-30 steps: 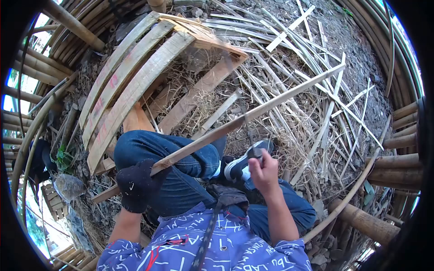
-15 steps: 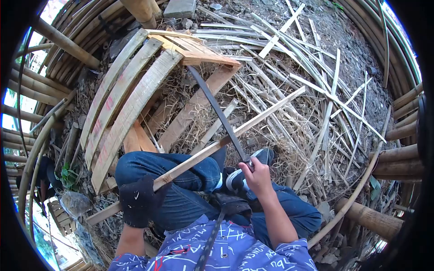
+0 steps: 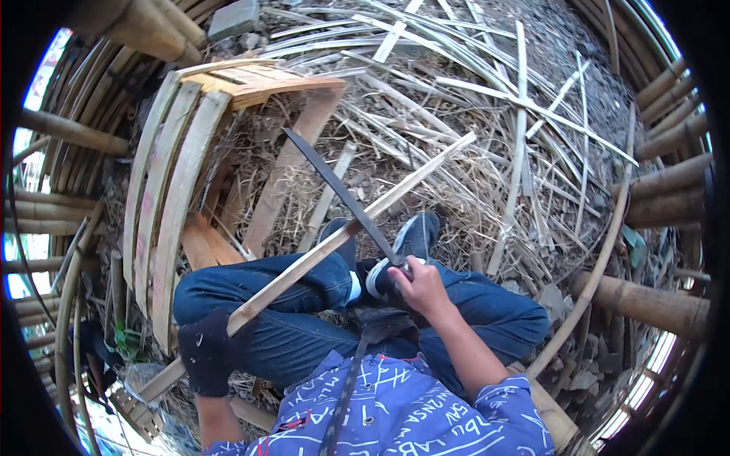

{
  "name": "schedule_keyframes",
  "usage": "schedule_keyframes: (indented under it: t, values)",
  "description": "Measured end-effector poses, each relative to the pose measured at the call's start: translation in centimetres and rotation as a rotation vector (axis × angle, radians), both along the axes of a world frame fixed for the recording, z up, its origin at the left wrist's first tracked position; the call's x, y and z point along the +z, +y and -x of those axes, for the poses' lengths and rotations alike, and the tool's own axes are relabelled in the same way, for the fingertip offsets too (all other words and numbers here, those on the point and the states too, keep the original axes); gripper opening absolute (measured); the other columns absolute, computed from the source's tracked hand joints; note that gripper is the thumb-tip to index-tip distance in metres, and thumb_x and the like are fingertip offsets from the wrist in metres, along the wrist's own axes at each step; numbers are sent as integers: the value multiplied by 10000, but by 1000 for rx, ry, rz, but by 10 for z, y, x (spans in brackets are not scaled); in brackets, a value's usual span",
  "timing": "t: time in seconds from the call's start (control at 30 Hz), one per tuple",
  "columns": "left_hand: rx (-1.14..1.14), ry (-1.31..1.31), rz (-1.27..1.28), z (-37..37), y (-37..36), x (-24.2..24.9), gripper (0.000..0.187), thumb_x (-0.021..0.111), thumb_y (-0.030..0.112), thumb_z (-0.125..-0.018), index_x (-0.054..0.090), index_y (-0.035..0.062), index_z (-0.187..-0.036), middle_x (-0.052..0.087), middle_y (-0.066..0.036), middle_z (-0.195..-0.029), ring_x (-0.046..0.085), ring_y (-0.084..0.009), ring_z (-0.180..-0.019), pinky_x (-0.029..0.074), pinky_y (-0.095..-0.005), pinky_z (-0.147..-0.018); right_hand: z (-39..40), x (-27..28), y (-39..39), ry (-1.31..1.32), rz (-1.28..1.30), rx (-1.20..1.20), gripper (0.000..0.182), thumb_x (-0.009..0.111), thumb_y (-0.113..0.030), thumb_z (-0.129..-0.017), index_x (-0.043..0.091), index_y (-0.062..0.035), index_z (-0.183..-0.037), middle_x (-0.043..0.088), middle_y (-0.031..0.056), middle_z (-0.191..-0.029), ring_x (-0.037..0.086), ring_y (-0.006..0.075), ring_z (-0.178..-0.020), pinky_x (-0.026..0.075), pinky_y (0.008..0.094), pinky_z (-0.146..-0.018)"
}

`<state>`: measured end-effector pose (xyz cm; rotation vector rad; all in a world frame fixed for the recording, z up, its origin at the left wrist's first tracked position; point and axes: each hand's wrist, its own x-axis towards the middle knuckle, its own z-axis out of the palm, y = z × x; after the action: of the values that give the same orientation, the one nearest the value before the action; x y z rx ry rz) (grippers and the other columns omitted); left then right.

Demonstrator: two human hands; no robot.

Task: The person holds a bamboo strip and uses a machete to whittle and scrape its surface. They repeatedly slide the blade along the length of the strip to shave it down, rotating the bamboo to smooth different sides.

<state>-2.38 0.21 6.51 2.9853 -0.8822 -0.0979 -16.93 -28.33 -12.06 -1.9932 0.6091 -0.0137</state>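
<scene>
A dark glove covers my left hand, which is closed around the lower part of a long wooden strip. The strip slants up and to the right over my crossed legs. My bare right hand grips the handle of a long dark blade. That blade crosses over the strip near its middle, with its tip pointing up and left. The fingers under the glove are partly hidden.
A slatted wooden crate stands at the left. Cut strips and curly shavings litter the ground ahead. Bamboo poles line both sides, and a grey block lies at the top left.
The view has shifted, so the crate and strips sit further left. The blade's tip now shows apart from the crate's edge. Both hands keep their holds.
</scene>
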Motion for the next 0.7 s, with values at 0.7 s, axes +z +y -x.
schedule_keyframes:
  t: [0.7]
  values:
    - [-11, 71, -87, 6, 4, 2, 378, 776, 364, -709, 561, 54, -677, 543, -154, -595, 556, -348, -551, 409, -426, -531, 20, -32, -32, 170, -96, -311, 529, 594, -472, -903, 582, 29, -735, 586, 235, -634, 600, 444, -663, 459, 457, -590]
